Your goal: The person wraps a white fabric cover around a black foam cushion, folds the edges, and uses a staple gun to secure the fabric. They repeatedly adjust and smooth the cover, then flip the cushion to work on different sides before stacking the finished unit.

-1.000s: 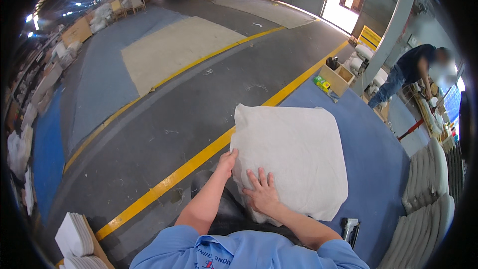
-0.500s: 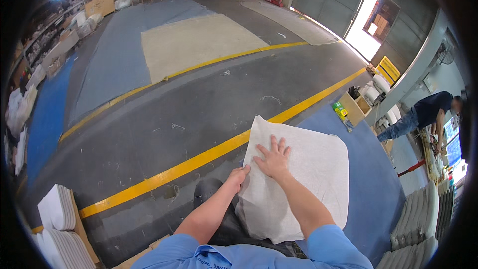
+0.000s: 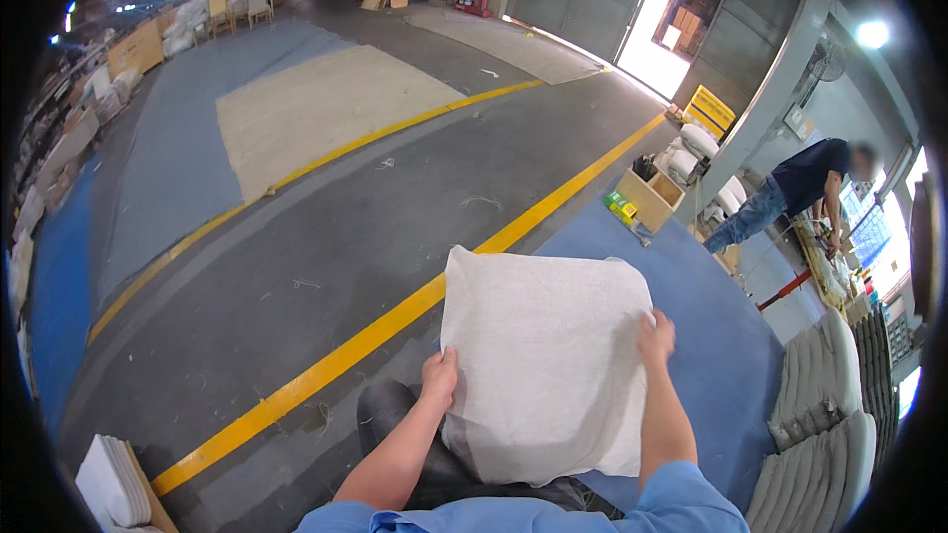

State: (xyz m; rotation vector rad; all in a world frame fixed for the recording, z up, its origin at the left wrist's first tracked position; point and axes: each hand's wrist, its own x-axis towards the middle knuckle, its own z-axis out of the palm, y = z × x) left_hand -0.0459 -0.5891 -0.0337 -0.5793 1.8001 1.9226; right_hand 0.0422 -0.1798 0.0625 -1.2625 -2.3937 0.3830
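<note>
Right hand shifted to right edge | left hand at left | grip: both clasping white fabric

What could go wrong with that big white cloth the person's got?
The left hand and right hand hold the white cloth at opposite sides, so if one slips, that side might sag or wrinkle. Its lower edge is wavy, so it could fold under itself. Pale threads lie on the dark floor; if the cloth dipped down there, some might stick to it.
</note>
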